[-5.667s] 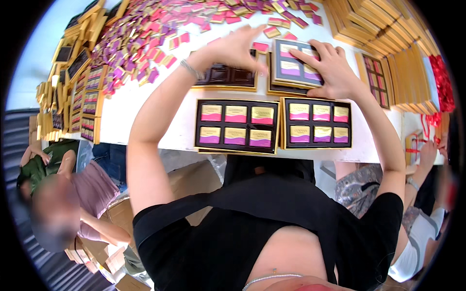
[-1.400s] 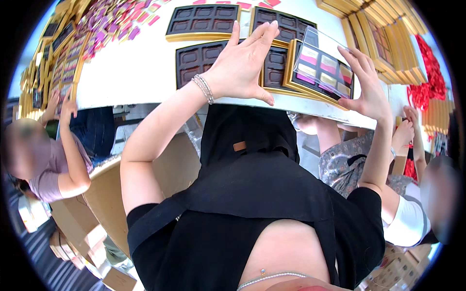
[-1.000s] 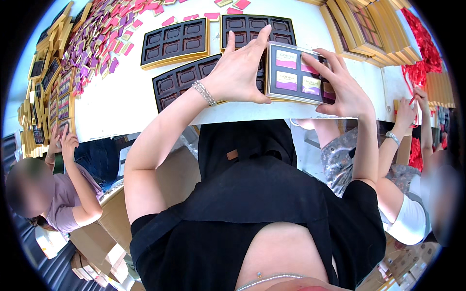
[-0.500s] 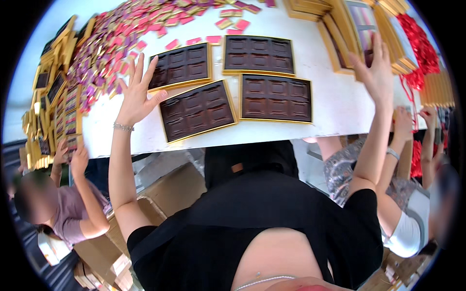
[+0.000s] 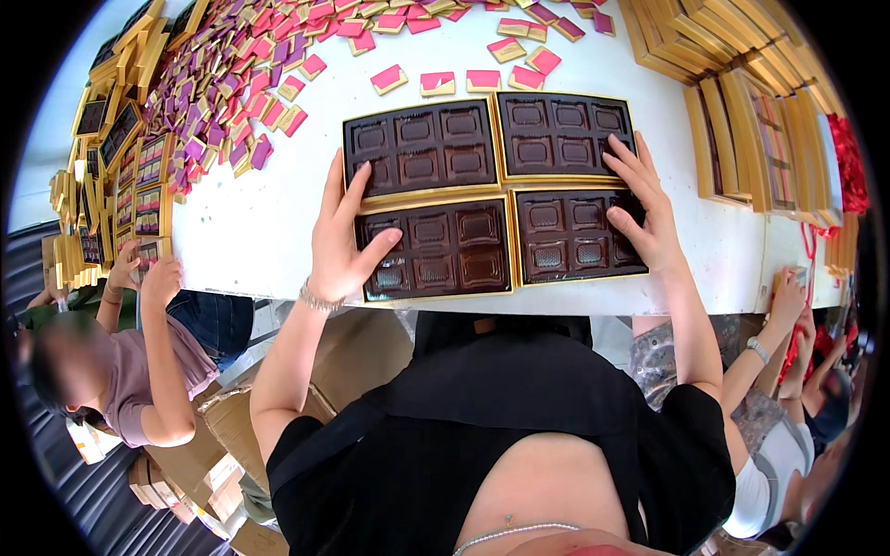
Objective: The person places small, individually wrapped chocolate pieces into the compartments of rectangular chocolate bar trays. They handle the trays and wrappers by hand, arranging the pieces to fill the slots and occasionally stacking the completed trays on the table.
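Two rows of shallow gold-edged boxes with dark brown moulded tray inserts lie edge to edge in front of me. The far row has a left box and a right box; the near row has a left box and a right box. Their moulded compartments hold nothing. My left hand rests spread against the left side, fingertips on the far box and thumb over the near one. On the right side, my right hand lies with fingers apart, touching both right boxes.
Small pink, purple and gold wrapped pieces cover the far left of the white table. Stacked gold boxes stand at right, near red ribbon. More boxes line the left edge. Co-workers work at both sides.
Both hands have come down and inward from above the table onto the boxes' outer sides. The boxes, earlier skewed and apart, now sit squared together. The whole view has shifted.
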Tool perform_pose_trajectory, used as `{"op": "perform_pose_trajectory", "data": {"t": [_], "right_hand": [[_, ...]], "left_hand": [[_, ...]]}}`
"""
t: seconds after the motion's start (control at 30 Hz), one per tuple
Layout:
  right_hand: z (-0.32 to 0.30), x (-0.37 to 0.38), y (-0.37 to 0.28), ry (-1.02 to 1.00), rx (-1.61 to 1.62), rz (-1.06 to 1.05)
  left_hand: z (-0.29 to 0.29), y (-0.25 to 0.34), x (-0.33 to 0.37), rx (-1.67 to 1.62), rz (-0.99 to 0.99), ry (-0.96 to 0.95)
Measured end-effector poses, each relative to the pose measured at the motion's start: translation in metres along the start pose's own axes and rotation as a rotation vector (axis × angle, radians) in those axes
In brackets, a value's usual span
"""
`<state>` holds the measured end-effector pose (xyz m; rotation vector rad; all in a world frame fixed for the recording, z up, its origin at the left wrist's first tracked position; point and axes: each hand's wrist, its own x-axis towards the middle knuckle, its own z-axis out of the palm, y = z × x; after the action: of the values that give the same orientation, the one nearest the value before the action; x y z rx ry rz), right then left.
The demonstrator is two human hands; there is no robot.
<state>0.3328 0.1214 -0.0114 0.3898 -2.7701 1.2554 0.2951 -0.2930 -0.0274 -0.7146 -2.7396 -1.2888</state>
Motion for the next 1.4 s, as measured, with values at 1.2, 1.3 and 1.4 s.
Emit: {"op": "perform_pose_trajectory", "data": {"t": [1.2,1.3,1.4], "right_hand": [[0.004,0.167,-0.03,-0.165,0.141,0.231],[0.023,0.137,-0.042,-0.256,0.076,0.152],[0.031,0.13,-0.032,-0.167,-0.227,-0.103]], "left_hand": [[0.009,0.026,0.155,-0.524,-0.248,-0.089],[0.025,0.038,0.121,-0.126,-0.093,-0.04],[0.025,0.036,0.12,0.285,0.131,0.018]]}}
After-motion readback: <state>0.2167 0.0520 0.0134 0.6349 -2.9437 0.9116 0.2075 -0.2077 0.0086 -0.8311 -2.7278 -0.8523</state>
